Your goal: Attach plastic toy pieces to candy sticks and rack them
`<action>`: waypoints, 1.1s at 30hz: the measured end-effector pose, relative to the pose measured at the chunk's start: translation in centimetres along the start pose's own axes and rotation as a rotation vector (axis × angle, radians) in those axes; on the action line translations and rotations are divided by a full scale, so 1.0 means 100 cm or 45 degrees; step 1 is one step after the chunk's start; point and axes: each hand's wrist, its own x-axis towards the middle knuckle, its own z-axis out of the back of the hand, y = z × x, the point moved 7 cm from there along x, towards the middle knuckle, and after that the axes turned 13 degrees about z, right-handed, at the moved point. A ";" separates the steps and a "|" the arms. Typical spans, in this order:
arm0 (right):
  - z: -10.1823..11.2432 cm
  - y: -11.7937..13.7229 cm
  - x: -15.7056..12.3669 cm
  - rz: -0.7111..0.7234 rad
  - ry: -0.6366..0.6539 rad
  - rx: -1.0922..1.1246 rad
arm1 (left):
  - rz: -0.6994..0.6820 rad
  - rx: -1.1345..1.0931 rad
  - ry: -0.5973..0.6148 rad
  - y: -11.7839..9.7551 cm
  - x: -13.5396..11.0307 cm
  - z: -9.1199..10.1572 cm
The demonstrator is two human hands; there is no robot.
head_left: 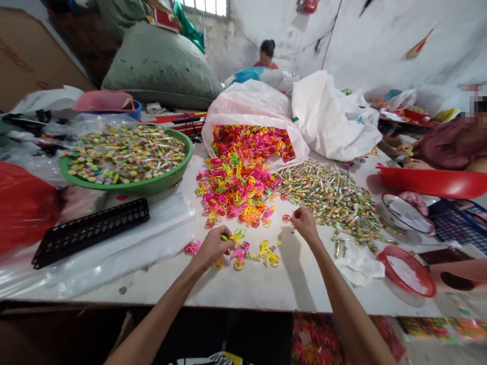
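Note:
My left hand (pixel 211 247) is closed on a small yellow-green plastic toy piece (pixel 236 234), right above a little cluster of pink and yellow toy pieces (pixel 254 252) lying on the white table (pixel 262 284). My right hand (pixel 304 223) is pinched on a small red plastic piece (pixel 296 214), beside a loose red ring piece (pixel 286 218). A big heap of pink, orange, yellow and green plastic pieces (pixel 236 185) spills from a clear bag (pixel 251 104) just beyond both hands. A pile of small candy tubes (pixel 335 195) lies to the right of it.
A green basin (pixel 152 185) of wrapped candies stands at the left, with a black slotted tray (pixel 91 230) in front. A white sack (pixel 327 116), a red basin (pixel 433 182) and red sieves (pixel 407 268) are at the right. One person sits at the right edge, another far behind.

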 end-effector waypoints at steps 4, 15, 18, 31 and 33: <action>-0.025 0.073 -0.034 0.141 0.097 1.052 | -0.160 0.128 0.110 -0.010 -0.004 -0.024; -0.054 0.087 -0.078 -0.121 0.242 1.847 | 0.051 -0.511 0.495 0.001 -0.015 -0.043; -0.052 0.081 -0.081 -0.142 0.163 1.843 | 0.073 -0.543 0.560 0.003 -0.017 -0.051; -0.056 0.078 -0.092 -0.086 0.301 1.867 | 0.309 -0.731 0.828 0.014 -0.028 -0.067; -0.053 0.078 -0.094 -0.056 0.300 1.844 | 0.318 -0.743 0.833 0.015 -0.028 -0.068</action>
